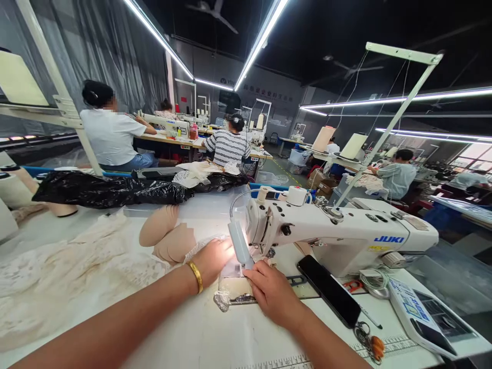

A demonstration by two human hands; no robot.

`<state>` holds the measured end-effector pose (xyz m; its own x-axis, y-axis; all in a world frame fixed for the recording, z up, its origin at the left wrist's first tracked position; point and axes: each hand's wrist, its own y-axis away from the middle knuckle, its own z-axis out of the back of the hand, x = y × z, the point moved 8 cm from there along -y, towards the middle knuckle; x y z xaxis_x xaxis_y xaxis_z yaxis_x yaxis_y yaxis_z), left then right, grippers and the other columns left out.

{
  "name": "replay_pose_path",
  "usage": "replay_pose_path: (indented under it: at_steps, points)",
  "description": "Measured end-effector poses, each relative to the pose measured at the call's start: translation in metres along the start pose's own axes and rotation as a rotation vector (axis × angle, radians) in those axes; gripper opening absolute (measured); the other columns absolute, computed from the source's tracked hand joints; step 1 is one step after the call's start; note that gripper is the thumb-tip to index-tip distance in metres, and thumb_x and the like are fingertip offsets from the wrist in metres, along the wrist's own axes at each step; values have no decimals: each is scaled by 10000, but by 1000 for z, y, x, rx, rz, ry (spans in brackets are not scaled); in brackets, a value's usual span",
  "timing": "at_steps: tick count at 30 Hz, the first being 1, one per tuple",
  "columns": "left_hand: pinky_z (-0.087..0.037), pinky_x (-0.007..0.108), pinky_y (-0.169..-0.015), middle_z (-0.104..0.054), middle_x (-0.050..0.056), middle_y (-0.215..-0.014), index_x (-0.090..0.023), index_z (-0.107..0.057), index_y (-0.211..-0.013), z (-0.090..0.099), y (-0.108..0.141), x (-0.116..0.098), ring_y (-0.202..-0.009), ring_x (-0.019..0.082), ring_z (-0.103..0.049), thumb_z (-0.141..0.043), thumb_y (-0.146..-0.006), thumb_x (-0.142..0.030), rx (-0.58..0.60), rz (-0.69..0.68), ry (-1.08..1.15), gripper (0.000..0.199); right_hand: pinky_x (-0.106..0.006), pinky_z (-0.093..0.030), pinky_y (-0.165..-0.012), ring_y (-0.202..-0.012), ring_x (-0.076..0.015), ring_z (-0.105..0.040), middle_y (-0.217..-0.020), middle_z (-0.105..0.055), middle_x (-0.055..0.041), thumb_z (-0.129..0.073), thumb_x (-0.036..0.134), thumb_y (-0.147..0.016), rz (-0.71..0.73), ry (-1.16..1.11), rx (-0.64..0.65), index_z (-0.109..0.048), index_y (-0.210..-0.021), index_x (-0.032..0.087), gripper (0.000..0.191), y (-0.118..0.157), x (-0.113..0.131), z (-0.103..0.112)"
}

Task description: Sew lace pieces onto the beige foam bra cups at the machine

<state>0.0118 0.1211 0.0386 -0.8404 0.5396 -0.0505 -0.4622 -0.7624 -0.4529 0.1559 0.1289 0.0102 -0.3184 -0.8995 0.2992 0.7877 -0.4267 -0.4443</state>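
1. Strip lights [261, 36] cross a dark-ceilinged sewing workshop, where a person in a white T-shirt [105, 133] and a person in a striped shirt [227, 145] sit at other tables
2. Along the white table's [180, 328] far side lies a black plastic bag [96, 188]; a smartphone [328, 289] lies at right
3. Pale lace [200, 248] runs from the left hand [213, 261] towards the Juki sewing machine's [292, 223] needle, beside a gooseneck lamp [239, 243]; stitching seems part-way, though no seam is discernible
4. Beige cup-shaped pieces [158, 225] and heaped lace [96, 261], left, look unsewn
5. Left fingers lie close together on the pale lace; the right hand [274, 292] curls near the needle; whether either pinches cloth, I cannot tell
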Motion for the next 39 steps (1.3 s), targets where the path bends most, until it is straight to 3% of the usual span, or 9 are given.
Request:
replay_pose_path:
  at_steps: [5, 7, 11, 13, 18, 22, 25, 34, 39]
  points:
    - [-563, 359, -827, -707, 73, -1028, -205, -606, -1158, 35, 36, -31, -930, 221, -672, -443, -908, -34, -67, 56, 122, 343, -325, -494, -724, -790, -198, -602, -878, -641, -12, -517, 370, -1025, -357, -680, 36, -568, -1269, 265, 270, -1, 7, -6]
    - [-534, 424, -984, -691, 79, -1224, -261, -587, -1258, 38, 63, -58, -1137, 253, -644, -529, -949, -168, -91, 165, 431, 327, -289, -485, -675, -691, -162, -572, -788, -599, 35, -611, 451, -968, -517, -1005, 32, -517, -1305, 261, 398, 0, 18, -15]
    - [-592, 423, -863, -756, 98, -1083, -269, -602, -1270, -9, 110, -118, -958, 260, -743, -631, -920, -615, 113, 583, 1451, 492, -287, -496, -702, -685, -157, -564, -733, -552, 60, -751, 480, -852, -625, -1202, -165, -563, -1241, 268, 481, 9, 45, -24]
    - [-543, 457, -1002, -741, 133, -1156, -235, -639, -1230, -19, 120, -122, -1093, 291, -716, -724, -795, -720, -34, 844, 1725, 657, -309, -524, -730, -743, -181, -604, -799, -595, 29, -742, 520, -861, -628, -1194, -259, -593, -1221, 279, 458, 24, 58, -30]
    - [-531, 484, -1017, -757, 125, -1102, -195, -720, -1127, 8, 124, -86, -1103, 334, -691, -848, -715, -572, -562, 1070, 1766, 573, -354, -572, -783, -843, -235, -677, -979, -712, -47, -619, 629, -935, -539, -1035, -247, -677, -1190, 288, 430, 59, 92, -43]
    - [-572, 414, -871, -779, 121, -1008, -155, -763, -1059, 16, 119, -99, -972, 323, -720, -936, -654, -467, -437, 1064, 1820, 539, -419, -413, -1171, -1346, -294, -548, -1392, -641, -70, -602, 655, -939, -526, -959, -233, -674, -1317, 310, 517, 58, 95, -24]
    - [-568, 375, -813, -786, 130, -969, -130, -779, -1061, 18, 114, -115, -916, 316, -726, -967, -624, -439, -322, 1021, 1885, 567, -424, -355, -1219, -1451, -280, -447, -1518, -555, -40, -622, 657, -932, -679, -1114, -211, -598, -1426, 332, 593, 53, 86, -18]
    - [-593, 318, -838, -787, 132, -1058, -120, -796, -1010, 16, 116, -97, -1057, 319, -712, -947, -656, -439, -676, 1229, 1918, 501, -446, -528, -1034, -1121, -288, -703, -1254, -730, -95, -917, 475, -708, -743, -1488, -455, -528, -1422, 253, 843, 53, 87, -30]
    - [-612, 315, -821, -788, 129, -1074, -116, -792, -983, 9, 111, -99, -1071, 329, -716, -970, -613, -406, -718, 1295, 1969, 502, -398, -581, -891, -985, -263, -742, -1169, -760, -98, -926, 435, -699, -794, -1539, -505, -475, -1421, 238, 874, 55, 79, -31]
